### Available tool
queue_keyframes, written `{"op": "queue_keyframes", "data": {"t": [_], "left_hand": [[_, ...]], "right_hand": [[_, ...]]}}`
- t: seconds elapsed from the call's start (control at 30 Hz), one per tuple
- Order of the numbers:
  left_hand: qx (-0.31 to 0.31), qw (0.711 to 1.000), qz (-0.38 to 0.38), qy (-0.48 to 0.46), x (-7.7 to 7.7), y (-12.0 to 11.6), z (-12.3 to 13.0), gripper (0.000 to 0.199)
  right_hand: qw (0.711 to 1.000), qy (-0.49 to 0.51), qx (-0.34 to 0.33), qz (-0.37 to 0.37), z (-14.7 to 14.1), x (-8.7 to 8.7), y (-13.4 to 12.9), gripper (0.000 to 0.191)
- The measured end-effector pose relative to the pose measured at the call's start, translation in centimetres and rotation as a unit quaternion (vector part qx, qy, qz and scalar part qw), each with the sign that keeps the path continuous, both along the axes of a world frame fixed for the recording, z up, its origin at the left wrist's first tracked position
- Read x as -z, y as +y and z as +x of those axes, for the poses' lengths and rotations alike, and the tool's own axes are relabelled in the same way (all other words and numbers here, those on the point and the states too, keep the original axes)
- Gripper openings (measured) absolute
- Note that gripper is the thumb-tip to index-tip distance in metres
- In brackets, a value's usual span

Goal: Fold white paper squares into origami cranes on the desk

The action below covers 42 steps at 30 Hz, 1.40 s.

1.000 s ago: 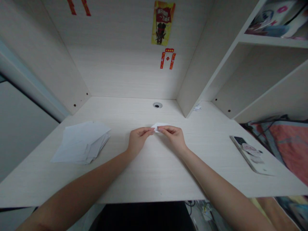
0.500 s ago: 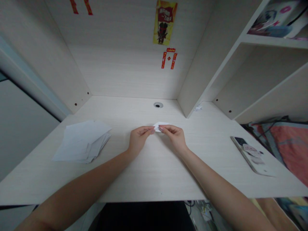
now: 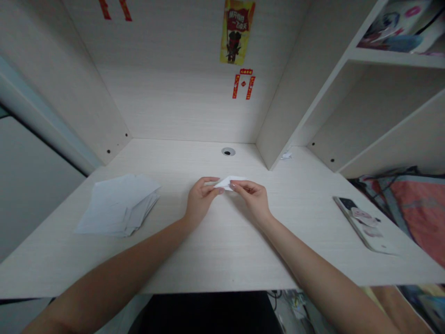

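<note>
Folded white paper (image 3: 225, 183) at centre, over the desk (image 3: 222, 246); long axis roughly nine to three o'clock. Right hand (image 3: 255, 198), at four o'clock: grip clamped on the paper. Left hand (image 3: 200, 198), at eight, equally near: thumb at the edge, index finger apart; closure cannot be told.

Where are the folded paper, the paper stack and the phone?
Folded paper (image 3: 225, 182): head view, its visible middle.
Paper stack (image 3: 113, 199): head view, middle of its top.
Phone (image 3: 362, 228): head view, middle of its back.
</note>
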<state>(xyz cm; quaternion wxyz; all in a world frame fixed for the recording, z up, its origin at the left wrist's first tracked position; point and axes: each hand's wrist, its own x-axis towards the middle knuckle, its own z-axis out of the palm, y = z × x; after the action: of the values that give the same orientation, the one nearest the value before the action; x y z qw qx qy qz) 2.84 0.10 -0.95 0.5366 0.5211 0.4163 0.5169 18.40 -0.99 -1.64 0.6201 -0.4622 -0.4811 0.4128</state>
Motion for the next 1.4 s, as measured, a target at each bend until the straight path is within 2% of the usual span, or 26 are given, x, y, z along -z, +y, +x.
{"op": "queue_keyframes", "data": {"t": [0.1,0.33,0.5,0.6,0.77,1.0,1.4], "left_hand": [[0.005,1.000,0.000,0.002,-0.1,-0.2,0.0,0.040],[0.009,1.000,-0.004,0.003,-0.2,-0.4,0.0,0.033],[-0.018,1.000,0.014,-0.005,-0.2,-0.2,0.0,0.029],[-0.031,0.998,0.049,0.019,0.1,0.1,-0.1,0.021],[-0.037,0.994,0.073,0.069,0.4,0.2,-0.2,0.016],[-0.052,0.991,0.072,0.097,0.5,0.5,-0.3,0.018],[-0.036,0.994,0.052,0.088,0.8,0.7,-0.4,0.023]], "right_hand": [[1.000,-0.003,-0.005,0.007,-0.2,-0.1,-0.2,0.017],[1.000,-0.013,-0.006,0.010,-0.3,-0.2,-0.4,0.017],[1.000,-0.010,0.011,0.000,-0.1,-0.2,-0.2,0.019],[1.000,-0.023,0.012,0.007,0.1,-0.2,-0.2,0.019],[0.998,-0.052,0.002,0.023,0.6,-0.2,0.1,0.016],[0.998,-0.055,0.002,0.024,0.7,-0.3,0.1,0.016],[0.997,-0.064,0.024,0.028,0.9,-0.5,0.2,0.020]]}}
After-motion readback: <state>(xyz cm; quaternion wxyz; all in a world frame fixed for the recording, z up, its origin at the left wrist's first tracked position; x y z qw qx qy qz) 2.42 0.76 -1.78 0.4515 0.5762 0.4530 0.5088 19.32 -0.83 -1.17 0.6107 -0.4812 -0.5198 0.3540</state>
